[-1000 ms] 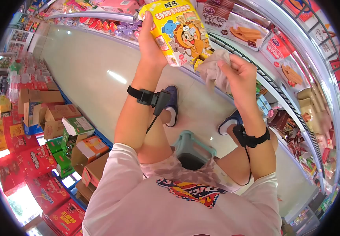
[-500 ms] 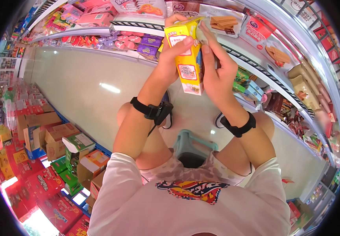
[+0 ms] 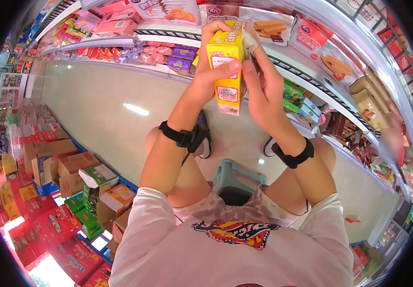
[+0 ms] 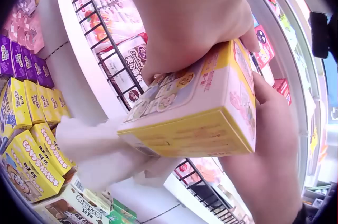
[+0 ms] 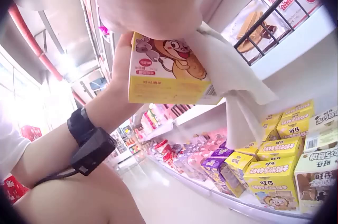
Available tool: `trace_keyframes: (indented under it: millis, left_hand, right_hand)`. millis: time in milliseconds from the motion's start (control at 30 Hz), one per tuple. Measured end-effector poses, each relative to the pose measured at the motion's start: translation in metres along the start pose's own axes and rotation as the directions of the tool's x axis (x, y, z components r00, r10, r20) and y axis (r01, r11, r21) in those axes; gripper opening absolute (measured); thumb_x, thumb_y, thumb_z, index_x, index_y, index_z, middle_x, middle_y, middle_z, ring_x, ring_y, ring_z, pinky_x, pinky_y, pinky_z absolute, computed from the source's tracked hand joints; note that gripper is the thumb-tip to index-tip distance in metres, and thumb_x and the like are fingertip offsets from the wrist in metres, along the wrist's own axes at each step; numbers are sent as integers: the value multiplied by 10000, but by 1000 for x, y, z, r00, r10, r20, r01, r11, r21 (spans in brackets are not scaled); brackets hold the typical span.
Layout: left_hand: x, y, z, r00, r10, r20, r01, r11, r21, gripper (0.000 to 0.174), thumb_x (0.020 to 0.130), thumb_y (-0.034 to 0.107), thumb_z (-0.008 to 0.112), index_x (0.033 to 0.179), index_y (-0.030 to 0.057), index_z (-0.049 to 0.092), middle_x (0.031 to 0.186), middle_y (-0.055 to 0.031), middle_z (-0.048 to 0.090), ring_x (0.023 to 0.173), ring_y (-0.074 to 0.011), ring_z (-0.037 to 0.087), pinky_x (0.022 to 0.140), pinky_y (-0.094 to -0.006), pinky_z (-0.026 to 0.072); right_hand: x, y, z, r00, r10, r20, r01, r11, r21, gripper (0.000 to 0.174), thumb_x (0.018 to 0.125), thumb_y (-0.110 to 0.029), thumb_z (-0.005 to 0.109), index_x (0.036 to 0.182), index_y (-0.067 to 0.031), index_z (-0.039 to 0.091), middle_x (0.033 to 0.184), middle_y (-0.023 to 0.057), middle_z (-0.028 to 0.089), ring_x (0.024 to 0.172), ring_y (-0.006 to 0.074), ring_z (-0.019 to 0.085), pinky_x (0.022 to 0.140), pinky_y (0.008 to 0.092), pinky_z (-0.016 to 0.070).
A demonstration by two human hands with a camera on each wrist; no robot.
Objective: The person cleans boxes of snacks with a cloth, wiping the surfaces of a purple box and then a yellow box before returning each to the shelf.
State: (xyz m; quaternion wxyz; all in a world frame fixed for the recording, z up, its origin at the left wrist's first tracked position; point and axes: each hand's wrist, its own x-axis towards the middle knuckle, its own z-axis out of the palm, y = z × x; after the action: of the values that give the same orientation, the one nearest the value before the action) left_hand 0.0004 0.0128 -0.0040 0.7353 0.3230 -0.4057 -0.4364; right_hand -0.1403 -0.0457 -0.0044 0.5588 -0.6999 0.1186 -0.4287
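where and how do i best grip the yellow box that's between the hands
Probably from the person's left, around its upper part, thumb on the near narrow side: the yellow box is slim, and the right hand with the cloth covers its right face.

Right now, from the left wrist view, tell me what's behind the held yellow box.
A whitish cloth and the right hand show partly behind the yellow box; what it covers can't be seen.

The yellow biscuit box (image 3: 226,50), earlier cartoon front up, now turns a narrow side to the head view. The right hand (image 3: 266,93) and pale cloth (image 4: 92,150), earlier at the box's lower corner, now lie against its front.
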Motion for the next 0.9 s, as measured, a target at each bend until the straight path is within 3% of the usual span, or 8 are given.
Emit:
trace_keyframes:
  millis: [133, 300, 500, 600, 667, 700, 800, 900]
  left_hand:
    - [-1, -8, -8, 992, 110, 63, -125, 936, 330, 773, 735, 260, 887, 1356, 135, 445, 1355, -125, 417, 1262, -252, 458, 1085, -369, 400]
    - [-1, -12, -6, 971, 217, 96, -236, 858, 456, 847, 733, 272, 875, 1434, 106, 430, 1397, -124, 378, 1318, -265, 421, 1128, -378, 359]
    - [7, -3, -8, 950, 289, -114, -241, 917, 316, 999, 747, 274, 811, 1585, 90, 298, 1460, -90, 378, 1290, -234, 472, 1094, -365, 426]
    - [8, 4, -26, 933, 358, -40, -313, 861, 401, 807, 1000, 475, 624, 1624, 160, 222, 1504, -99, 452, 1294, -249, 551, 1060, -400, 492]
    - [4, 1, -18, 939, 341, -49, -318, 911, 261, 791, 1021, 545, 565, 1621, 151, 234, 1494, -95, 464, 1296, -248, 549, 1068, -407, 488]
    - [4, 2, -12, 944, 325, -59, -317, 941, 116, 790, 1041, 616, 506, 1618, 143, 245, 1484, -92, 477, 1299, -248, 548, 1076, -413, 485]
    - [7, 2, -8, 950, 309, -49, -297, 940, 170, 837, 1023, 697, 450, 1607, 121, 284, 1471, -79, 491, 1293, -246, 550, 1087, -417, 474]
    - [6, 3, -7, 955, 294, -40, -285, 946, 157, 761, 1039, 611, 502, 1582, 116, 306, 1469, -140, 503, 1283, -283, 564, 1084, -426, 481]
  right_hand:
    - [7, -6, -7, 992, 122, -38, -117, 986, 119, 497, 1121, -217, 442, 1547, 40, 428, 1535, 144, 512, 1384, 212, 504, 1152, 335, 380]
    - [10, -1, -7, 979, 204, -22, -168, 858, 485, 534, 1120, -285, 451, 1539, 47, 443, 1402, 95, 563, 1274, 147, 529, 1104, 307, 406]
    - [-4, -14, -6, 987, 31, 159, -73, 961, 267, 561, 1081, -280, 503, 1505, 86, 469, 1527, 203, 539, 1376, 238, 509, 1124, 381, 413]
    - [-4, -14, -8, 962, -182, 202, 131, 961, 245, 547, 1049, -241, 539, 1489, 82, 497, 1583, 240, 479, 1439, 335, 481, 1149, 430, 398]
    - [4, -17, -16, 797, -374, 474, 410, 911, 29, 542, 1030, -226, 547, 1478, 78, 515, 1567, 222, 500, 1433, 407, 480, 1159, 452, 389]
    - [2, -17, -14, 799, -372, 472, 410, 912, 25, 542, 1030, -226, 547, 1478, 78, 515, 1567, 222, 500, 1433, 407, 480, 1159, 452, 389]
    - [-5, -12, 1, 882, -346, 318, 381, 923, -51, 535, 1035, -234, 530, 1473, 73, 525, 1571, 198, 501, 1429, 440, 466, 1162, 475, 384]
    - [-4, -7, 3, 876, -379, 298, 420, 904, -86, 538, 1059, -263, 492, 1479, 71, 517, 1601, 195, 462, 1450, 430, 438, 1169, 484, 370]
